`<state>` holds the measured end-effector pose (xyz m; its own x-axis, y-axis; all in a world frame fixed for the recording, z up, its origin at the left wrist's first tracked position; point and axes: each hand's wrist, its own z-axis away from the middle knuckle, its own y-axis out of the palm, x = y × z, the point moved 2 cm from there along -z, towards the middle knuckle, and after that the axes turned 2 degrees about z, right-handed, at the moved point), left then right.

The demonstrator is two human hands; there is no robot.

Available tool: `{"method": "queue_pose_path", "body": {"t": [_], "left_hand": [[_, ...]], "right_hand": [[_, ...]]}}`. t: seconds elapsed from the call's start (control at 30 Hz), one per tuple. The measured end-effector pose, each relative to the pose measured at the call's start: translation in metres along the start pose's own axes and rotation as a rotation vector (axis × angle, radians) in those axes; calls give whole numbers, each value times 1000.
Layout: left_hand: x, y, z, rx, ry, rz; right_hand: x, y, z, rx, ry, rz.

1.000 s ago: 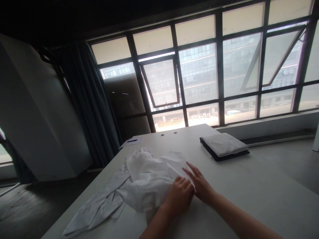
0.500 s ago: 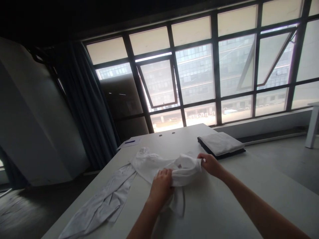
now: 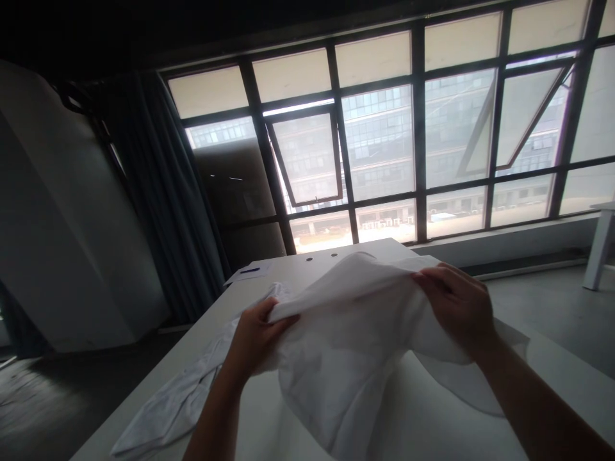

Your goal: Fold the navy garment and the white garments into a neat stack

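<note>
Your left hand (image 3: 254, 336): fingers closed tight on the white cloth (image 3: 350, 333).
Your right hand (image 3: 459, 307): fingers pinch the same cloth, lifted above the table (image 3: 298, 266).

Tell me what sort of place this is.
Probably an office or workroom: a wall of grid windows facing an office block, a long white table, and paper with a pen beyond the white garment.

Hidden under white garment (image 3: 346, 339): left hand (image 3: 254, 338) fingers, right hand (image 3: 459, 308) thumb.
</note>
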<state>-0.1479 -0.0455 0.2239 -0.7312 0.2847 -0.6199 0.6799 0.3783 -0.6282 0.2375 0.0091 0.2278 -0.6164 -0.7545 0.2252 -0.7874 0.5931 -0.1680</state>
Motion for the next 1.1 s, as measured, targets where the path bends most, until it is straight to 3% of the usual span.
{"method": "queue_pose_path", "body": {"t": [0.07,0.13,0.27,0.37,0.47,0.6,0.67,0.73,0.8,0.93,1.1], "left_hand": [[1,-2,0,-14,-19,21],[8,2,-3,1,-65,-74],[34,17,-5,94,-182,-557],[45,36,4,326,-288,-698],[34,70,21,573,-197,-486],[10,137,46,830,-6,-378],[8,164,52,856,21,-455],[11,175,50,829,40,-507],[15,170,43,787,54,-518],[16,132,24,672,75,-474],[9,77,2,407,38,-177]], "right_hand": [[-3,4,4,-29,-43,46],[-14,20,15,58,-11,104],[-41,62,48,496,115,283],[-44,78,68,847,176,273],[-32,79,75,1047,208,135],[-20,80,83,1218,216,74],[-23,83,92,1346,214,142],[-31,87,103,1406,188,233],[-42,91,111,1415,177,279],[-64,94,115,1398,258,215],[-80,79,84,1208,288,89]]}}
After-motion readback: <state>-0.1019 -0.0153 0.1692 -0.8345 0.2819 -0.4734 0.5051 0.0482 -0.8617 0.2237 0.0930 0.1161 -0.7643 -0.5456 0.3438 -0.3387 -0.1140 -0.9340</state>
